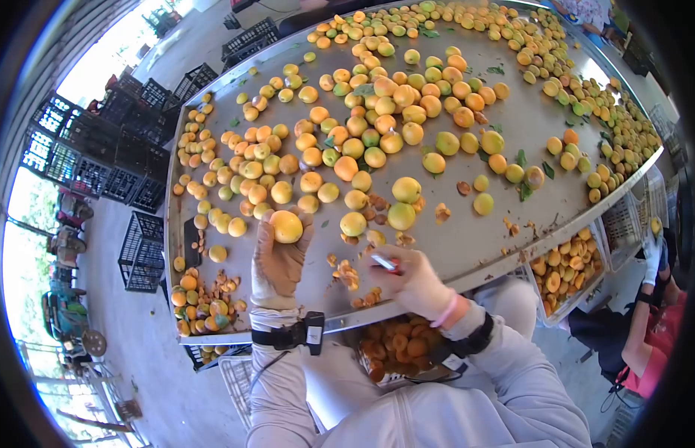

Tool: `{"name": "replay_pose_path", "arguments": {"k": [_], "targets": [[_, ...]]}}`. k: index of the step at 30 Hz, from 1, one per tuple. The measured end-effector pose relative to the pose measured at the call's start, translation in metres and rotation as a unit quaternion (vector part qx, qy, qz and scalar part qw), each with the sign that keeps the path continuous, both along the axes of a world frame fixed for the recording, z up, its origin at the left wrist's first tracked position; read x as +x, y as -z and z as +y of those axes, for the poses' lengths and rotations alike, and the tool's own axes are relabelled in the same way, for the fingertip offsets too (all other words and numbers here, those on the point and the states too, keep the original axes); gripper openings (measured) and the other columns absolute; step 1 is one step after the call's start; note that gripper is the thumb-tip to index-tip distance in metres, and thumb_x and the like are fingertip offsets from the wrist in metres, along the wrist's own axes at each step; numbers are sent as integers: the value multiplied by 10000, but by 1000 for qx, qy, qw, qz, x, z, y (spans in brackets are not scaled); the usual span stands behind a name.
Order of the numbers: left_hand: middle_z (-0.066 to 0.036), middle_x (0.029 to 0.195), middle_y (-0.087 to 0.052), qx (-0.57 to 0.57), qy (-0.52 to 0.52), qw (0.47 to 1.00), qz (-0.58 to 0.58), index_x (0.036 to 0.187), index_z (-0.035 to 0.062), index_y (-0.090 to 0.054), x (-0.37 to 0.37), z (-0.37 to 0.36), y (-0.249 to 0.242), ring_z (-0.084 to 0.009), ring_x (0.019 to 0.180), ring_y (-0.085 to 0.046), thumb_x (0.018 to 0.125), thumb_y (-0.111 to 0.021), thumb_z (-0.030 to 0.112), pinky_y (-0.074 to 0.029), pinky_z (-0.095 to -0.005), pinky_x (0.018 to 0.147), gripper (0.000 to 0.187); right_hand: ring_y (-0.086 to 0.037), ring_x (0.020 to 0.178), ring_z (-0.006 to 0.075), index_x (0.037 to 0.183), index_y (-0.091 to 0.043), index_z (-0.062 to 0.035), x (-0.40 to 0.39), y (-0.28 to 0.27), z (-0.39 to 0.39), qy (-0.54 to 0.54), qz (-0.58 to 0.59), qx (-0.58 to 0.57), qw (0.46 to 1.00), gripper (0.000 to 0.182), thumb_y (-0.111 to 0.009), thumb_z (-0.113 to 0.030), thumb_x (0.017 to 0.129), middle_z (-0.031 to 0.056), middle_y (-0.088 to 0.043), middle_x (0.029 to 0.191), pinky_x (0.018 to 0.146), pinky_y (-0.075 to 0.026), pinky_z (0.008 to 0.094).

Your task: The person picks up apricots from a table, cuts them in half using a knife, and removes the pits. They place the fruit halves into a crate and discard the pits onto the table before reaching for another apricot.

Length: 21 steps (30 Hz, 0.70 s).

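Note:
My left hand (278, 265), gloved, is closed around a whole yellow-orange apricot (286, 226) over the near side of the metal table. To its right, my gloved right hand (422, 285) grips a small knife (385, 263) with a shiny blade and a bit of red; most of its handle is hidden in the fingers. Torn apricot pieces (346, 275) lie on the tabletop between the hands. Just beyond are brown pits (376, 209) and two larger greenish-yellow apricots (404, 203). A crate of apricot halves (403, 347) stands below the table edge, against my lap.
Many whole apricots (377, 104) spread over the metal table (429, 269). Pits and scraps (224, 291) are heaped at the near left corner. Another crate of halves (564, 272) is at the right, beside a co-worker's gloved hand (652, 254). Black crates (142, 250) stand on the floor at left.

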<state>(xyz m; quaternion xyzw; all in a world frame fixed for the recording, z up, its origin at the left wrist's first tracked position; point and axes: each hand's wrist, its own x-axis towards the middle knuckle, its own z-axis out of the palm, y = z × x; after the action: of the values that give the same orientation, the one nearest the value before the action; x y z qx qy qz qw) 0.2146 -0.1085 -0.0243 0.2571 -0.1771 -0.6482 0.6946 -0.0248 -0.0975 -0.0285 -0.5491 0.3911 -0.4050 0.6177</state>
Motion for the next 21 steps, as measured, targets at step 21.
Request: {"name": "replay_pose_path", "arguments": {"k": [21], "targets": [[-149, 1155, -576, 25, -100, 942, -320, 1270, -7, -462, -98, 94, -59, -313, 1064, -602, 980, -474, 383, -515, -392, 842, 486, -631, 760, 374, 885, -625, -67, 34, -7, 54, -62, 186, -208, 958, 148, -538, -180, 843, 173, -643, 769, 656, -513, 435]]}}
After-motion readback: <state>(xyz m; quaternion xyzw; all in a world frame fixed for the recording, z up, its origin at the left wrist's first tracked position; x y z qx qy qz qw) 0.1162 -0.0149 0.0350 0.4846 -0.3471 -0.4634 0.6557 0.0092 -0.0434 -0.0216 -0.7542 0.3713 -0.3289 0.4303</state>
